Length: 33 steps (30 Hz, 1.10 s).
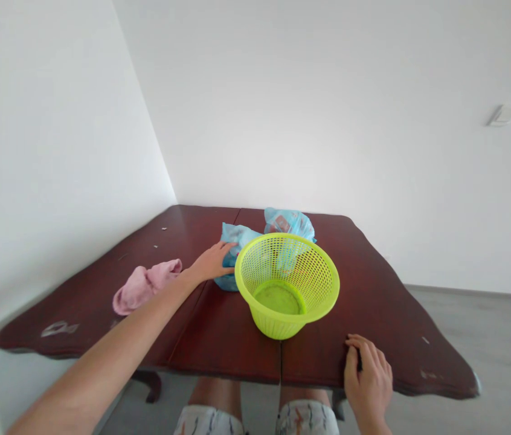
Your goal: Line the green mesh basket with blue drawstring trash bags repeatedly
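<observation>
My left hand (214, 263) reaches over the table with its fingers spread, at the near-left side of a blue plastic bag (227, 282). The fingertips overlap the bag; whether they press on it I cannot tell. A yellow-green plastic basket (278, 326) with a perforated wall stands upright right of that bag, hiding part of it. Nothing lies inside the basket. My right hand (368, 370) rests at the table's front edge, right of the basket, its fingers loosely bent and the thumb apart, with nothing visible in it.
Behind the basket lies a second light-blue bag (298, 222) with contents showing through. A crumpled pink cloth (144, 288) lies left, beside my left forearm. The dark red wooden table (373, 290) meets white walls at the left and back. A wall switch (504, 115) is at far right.
</observation>
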Each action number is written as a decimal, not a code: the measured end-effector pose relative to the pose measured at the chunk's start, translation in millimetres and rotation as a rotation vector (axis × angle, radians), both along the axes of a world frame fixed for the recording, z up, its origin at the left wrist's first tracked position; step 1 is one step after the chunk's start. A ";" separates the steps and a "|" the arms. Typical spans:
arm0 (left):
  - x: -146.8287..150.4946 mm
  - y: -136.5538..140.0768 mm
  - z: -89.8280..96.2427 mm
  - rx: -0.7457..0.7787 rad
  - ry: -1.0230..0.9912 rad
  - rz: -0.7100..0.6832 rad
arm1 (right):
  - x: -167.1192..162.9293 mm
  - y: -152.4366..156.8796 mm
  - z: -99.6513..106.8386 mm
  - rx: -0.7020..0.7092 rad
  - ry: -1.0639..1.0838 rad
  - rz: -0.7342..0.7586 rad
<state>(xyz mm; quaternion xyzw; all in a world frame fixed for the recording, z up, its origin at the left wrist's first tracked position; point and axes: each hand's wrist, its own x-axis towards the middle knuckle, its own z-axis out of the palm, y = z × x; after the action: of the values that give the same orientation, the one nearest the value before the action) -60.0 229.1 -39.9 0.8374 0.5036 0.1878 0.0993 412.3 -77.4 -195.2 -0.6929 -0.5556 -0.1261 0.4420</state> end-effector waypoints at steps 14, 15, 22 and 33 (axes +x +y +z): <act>34.9 -35.6 -76.9 0.110 0.128 0.256 | -0.2 -0.9 0.7 -0.030 -0.001 0.009; 35.5 -37.9 -77.3 0.112 0.132 0.281 | 0.9 -1.3 0.1 -0.048 0.002 0.013; 20.3 -79.7 -94.9 0.215 0.112 0.283 | 48.6 5.1 16.8 -0.079 0.068 0.038; 9.2 -144.7 -134.5 0.323 0.072 -0.004 | 35.5 137.6 97.0 -0.089 -0.019 0.412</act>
<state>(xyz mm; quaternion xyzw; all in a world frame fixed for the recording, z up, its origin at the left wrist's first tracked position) -50.7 84.3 -174.4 0.8496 0.4686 0.2360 -0.0541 447.8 60.2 -98.1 -0.5823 -0.6946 -0.0148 0.4221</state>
